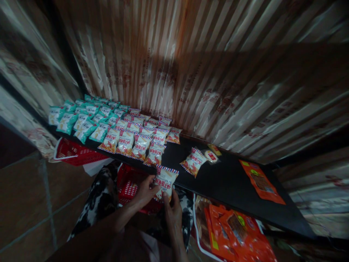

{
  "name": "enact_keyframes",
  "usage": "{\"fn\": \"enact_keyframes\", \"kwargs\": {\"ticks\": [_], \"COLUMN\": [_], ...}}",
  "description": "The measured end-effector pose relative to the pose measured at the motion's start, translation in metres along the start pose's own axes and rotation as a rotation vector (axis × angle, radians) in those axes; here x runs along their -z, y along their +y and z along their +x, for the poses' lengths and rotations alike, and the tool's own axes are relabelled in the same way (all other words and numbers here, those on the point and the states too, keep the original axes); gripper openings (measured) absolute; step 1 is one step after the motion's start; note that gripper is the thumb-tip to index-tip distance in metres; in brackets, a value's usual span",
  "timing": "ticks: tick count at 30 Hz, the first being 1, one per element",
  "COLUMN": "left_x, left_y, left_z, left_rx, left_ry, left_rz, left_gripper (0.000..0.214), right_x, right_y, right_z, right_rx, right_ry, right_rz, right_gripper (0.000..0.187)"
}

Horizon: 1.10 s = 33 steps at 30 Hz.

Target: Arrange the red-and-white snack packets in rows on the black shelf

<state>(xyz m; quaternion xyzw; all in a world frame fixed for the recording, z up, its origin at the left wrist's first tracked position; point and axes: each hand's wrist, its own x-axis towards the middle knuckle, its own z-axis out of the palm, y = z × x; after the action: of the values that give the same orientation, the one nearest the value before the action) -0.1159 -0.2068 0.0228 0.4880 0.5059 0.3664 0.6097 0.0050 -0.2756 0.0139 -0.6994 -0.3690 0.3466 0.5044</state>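
packet: your red-and-white snack packet (165, 181) sits at the front edge of the black shelf (231, 182), upright, seemingly to extend the rows.
left hand (145, 191): fingers curled, pinching the packet's left edge.
right hand (172, 211): fingertips gripping its lower right corner.
rows: red packets (136, 140) beside teal packets (81, 118), grouped by colour.

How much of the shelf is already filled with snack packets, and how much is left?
Done: teal packets and red-striped packets lie in rows on the black shelf. In hand: left hand and right hand grip one red-striped packet at the shelf's edge. Left: orange packets below; bare shelf beside them.
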Motion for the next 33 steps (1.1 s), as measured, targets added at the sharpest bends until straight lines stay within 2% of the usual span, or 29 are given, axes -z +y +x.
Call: {"fn": "enact_keyframes", "kwargs": {"ticks": [7, 15, 23, 28, 33], "left_x": [-0.007, -0.012, -0.016, -0.015, -0.023], "left_y": [0.009, 0.019, 0.02, 0.026, 0.037], "left_z": [0.003, 0.014, 0.034, 0.044, 0.054], "left_rx": [-0.024, -0.054, -0.126, -0.168, -0.214], "left_ry": [0.018, 0.074, 0.067, 0.073, 0.038], "left_rz": [0.0, 0.051, 0.074, 0.016, 0.031], "left_gripper": [0.035, 0.035, 0.036, 0.034, 0.04], "right_x": [0.006, 0.0, -0.003, -0.006, -0.006], "right_y": [-0.005, -0.007, -0.017, -0.019, -0.026], "right_z": [0.006, 0.02, 0.04, 0.067, 0.093], "right_rx": [0.002, 0.082, 0.161, 0.182, 0.236], "right_ry": [0.036, 0.104, 0.108, 0.034, 0.105], "right_rz": [-0.074, -0.077, 0.041, 0.114, 0.048], "right_gripper": [0.061, 0.072, 0.047, 0.043, 0.041]}}
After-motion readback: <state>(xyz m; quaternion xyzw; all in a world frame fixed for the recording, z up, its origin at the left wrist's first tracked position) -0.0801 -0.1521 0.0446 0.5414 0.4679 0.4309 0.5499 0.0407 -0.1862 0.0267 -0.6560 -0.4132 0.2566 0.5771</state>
